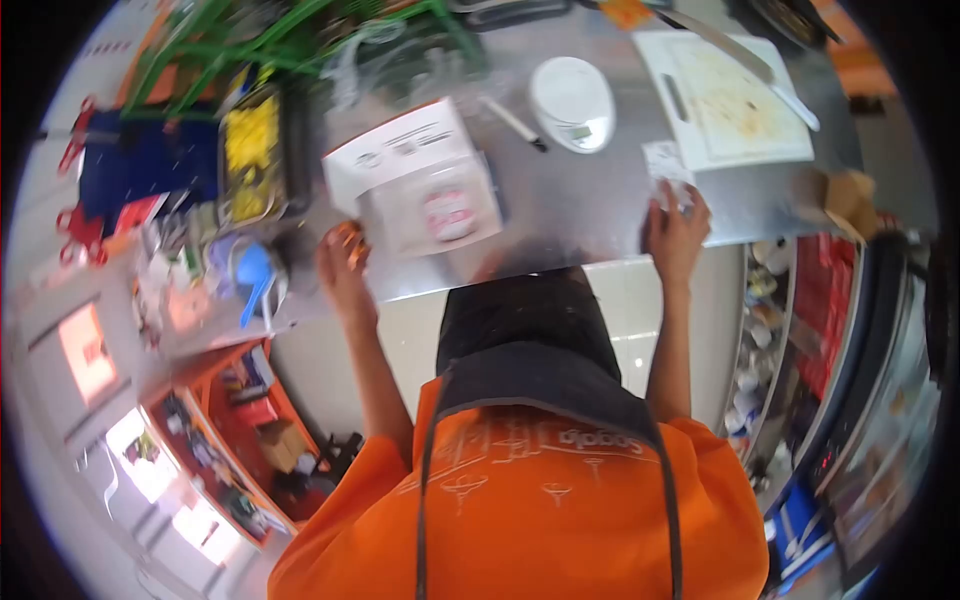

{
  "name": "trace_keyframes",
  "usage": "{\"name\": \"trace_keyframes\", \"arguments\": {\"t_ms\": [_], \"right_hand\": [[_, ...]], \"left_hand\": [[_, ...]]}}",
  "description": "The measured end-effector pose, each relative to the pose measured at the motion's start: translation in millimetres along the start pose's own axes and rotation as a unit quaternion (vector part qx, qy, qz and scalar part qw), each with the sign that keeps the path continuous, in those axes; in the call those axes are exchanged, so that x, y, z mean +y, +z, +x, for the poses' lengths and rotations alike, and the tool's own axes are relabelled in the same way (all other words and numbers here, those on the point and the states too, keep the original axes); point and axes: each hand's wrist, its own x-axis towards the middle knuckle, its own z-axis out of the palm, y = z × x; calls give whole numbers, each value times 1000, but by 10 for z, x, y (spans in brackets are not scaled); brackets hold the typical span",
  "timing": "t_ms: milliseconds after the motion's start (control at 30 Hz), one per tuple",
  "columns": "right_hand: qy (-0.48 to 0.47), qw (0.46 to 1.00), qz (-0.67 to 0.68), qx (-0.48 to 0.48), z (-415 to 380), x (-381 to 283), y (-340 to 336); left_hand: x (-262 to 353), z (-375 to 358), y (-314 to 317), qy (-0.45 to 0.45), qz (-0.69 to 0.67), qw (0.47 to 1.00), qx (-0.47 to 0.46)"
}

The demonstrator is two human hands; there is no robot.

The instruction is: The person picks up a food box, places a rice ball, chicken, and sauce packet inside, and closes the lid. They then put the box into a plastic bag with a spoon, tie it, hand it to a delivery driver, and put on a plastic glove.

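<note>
At the table's front edge my left hand [345, 265] is closed around a small, shiny orange-brown item [352, 243], too blurred to name. Just right of it lies an open white box or folder with printed text on its raised flap [405, 145]. A clear packet with a pink-and-white label [449, 216] rests on its lower part. My right hand [680, 230] lies on the steel table with fingers spread, their tips at the lower edge of a white paper slip [664, 160]. Beyond that slip stand a white digital scale [572, 100] and, to the right, a white cutting board [735, 115].
A knife [725, 50] lies across the board. Near the scale is a white marker-like stick [512, 122]. On the left are a tray of yellow pieces [252, 150], a blue ladle or scoop [256, 275] and green racks [290, 45]. A brown carton [850, 203] sits at the right edge.
</note>
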Motion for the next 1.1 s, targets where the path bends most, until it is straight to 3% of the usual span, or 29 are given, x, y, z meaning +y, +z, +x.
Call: {"name": "trace_keyframes", "arguments": {"t_ms": [133,233,333,433,533,633,667,800,900,1100], "right_hand": [[8,1000,7,22,148,-235,-225],[25,960,275,-37,434,-736,-404],[-29,908,388,-156,653,-1181,-353],[-84,936,278,-197,599,-1128,-222],[38,967,227,-114,330,-727,-215],[112,991,79,-1,20,-274,-328],[140,985,100,-6,-65,-98,-294],[15,999,45,-16,-108,25,-267],[13,997,-42,-69,-193,-38,-213],[9,997,-49,-64,-278,-33,-172]], "left_hand": [[126,121,180,20,-18,1000,-3],[246,314,207,45,13,999,-21],[203,546,177,61,77,990,-103],[122,663,131,76,132,974,-168],[119,445,124,55,70,979,-184],[-116,201,-47,-6,38,986,-163],[-165,114,-79,-17,30,987,-160],[-373,-101,-174,-41,29,987,-155],[-409,-196,-203,-48,33,987,-150],[-394,-381,-127,-57,49,989,-127]]}}
